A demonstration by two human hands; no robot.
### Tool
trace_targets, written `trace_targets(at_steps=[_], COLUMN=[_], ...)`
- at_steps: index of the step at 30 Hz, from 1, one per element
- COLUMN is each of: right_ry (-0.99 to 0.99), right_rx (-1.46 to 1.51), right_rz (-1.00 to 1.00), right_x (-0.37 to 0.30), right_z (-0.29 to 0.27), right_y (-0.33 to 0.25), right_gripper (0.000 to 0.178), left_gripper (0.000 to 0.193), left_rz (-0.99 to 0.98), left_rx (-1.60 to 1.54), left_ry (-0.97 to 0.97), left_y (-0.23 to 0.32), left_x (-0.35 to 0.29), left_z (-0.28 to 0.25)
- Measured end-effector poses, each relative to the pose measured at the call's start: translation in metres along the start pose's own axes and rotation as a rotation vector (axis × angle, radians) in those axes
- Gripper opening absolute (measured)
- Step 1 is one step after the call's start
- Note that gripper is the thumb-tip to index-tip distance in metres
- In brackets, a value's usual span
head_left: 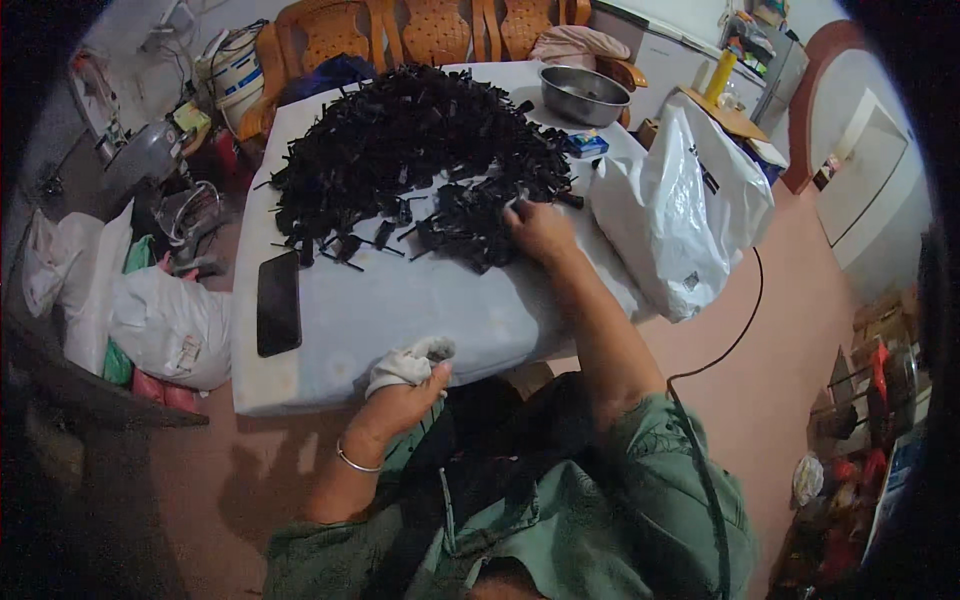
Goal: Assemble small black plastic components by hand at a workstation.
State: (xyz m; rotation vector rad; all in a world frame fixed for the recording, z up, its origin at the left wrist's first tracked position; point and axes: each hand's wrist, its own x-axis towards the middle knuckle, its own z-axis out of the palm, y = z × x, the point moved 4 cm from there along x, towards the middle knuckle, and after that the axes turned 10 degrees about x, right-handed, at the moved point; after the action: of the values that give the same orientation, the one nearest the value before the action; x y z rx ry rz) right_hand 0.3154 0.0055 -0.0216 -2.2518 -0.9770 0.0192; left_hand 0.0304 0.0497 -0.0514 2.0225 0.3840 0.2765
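A large heap of small black plastic parts [400, 130], many with thin stems, covers the far half of the pale table [400, 310]. At the heap's near right edge, my right hand [541, 232] reaches in among the parts with its fingers drawn together. Its fingertips are partly hidden, so what they pinch is unclear. My left hand [405, 405] is by the table's front edge, closed around a crumpled off-white cloth [402, 366] with a grey smudge. A dark smartphone [279, 304] lies on the table's left side.
At the far right of the table stand a steel bowl [585, 95] and a small blue box [587, 145]. A white plastic bag [672, 215] rises at the right edge. Wooden chairs [430, 35] line the back; filled sacks [170, 325] lie left. A black cable [735, 345] hangs at right.
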Motion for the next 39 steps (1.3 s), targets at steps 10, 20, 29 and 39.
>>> trace_targets(at_steps=[10,20,29,39], right_ry=[-0.077,-0.021,-0.010,-0.368], right_rx=[0.370,0.248,0.002,0.255], right_rz=[-0.250,-0.427,-0.333,-0.288], right_x=[-0.081,-0.167,-0.135,-0.152], right_z=[-0.013,-0.026,0.018,-0.016], right_y=[-0.027,-0.051,-0.076,-0.067], right_gripper=[0.023,0.019,0.027,0.033], left_gripper=[0.025,0.020,0.018,0.020], left_rz=[0.004,-0.060,-0.046,0.027], left_rx=[0.144,0.008,-0.057,0.005], left_ry=[0.058,0.184,0.233,0.363], left_y=[0.026,0.013,0.001,0.020], left_x=[-0.007,-0.021,-0.027,-0.026], left_z=[-0.005,0.007,0.012,-0.019])
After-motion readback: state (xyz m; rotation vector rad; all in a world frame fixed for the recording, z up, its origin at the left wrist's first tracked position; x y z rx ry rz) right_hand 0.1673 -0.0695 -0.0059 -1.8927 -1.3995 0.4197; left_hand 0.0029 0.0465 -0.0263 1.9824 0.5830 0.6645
